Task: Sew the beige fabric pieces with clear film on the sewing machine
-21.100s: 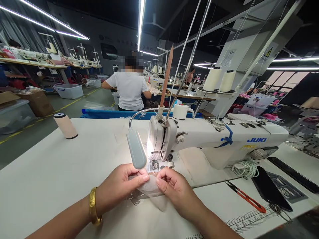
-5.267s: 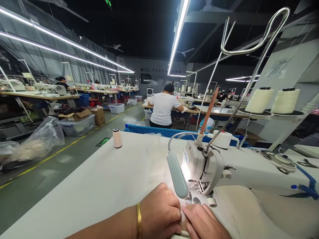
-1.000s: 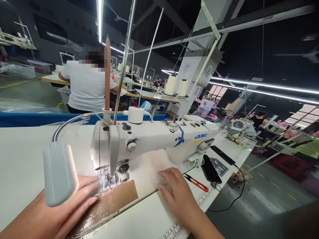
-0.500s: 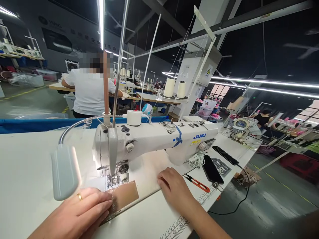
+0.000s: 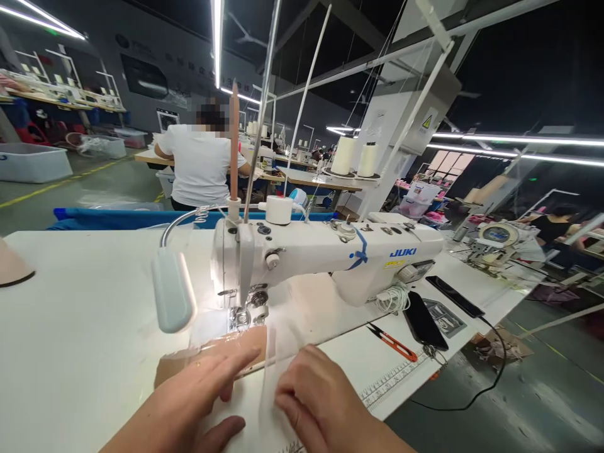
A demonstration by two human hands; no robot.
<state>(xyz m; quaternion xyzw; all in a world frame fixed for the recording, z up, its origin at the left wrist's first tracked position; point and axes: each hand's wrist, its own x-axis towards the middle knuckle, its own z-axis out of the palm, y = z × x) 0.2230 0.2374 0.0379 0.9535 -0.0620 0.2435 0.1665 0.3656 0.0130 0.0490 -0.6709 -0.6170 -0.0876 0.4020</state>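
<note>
My left hand [image 5: 186, 399] lies over a flat brown piece [image 5: 252, 338] in front of the sewing machine [image 5: 302, 251], its thumb and fingers spread apart. Shiny clear film covers part of the brown piece, whose far edge is close to the presser foot [image 5: 240, 318]. To the right, my right hand [image 5: 323, 396] is closed, fingertips pinched at the edge of a translucent plastic strip [image 5: 270, 384]. That strip runs from beside the brown piece toward me. My fingers hide the exact grip.
Orange thread snips [image 5: 394, 343], a phone [image 5: 425, 321] and a bundle of white cord [image 5: 392, 299] lie right of my hands. A grey lamp [image 5: 173, 292] hangs left of the needle. A brown cone-like shape [image 5: 12, 264] stands far left. A person in white [image 5: 201, 167] sits beyond.
My right hand has moved from the machine bed toward me and left, onto the plastic strip. My left hand has opened and more of the brown piece shows. The camera view has shifted left.
</note>
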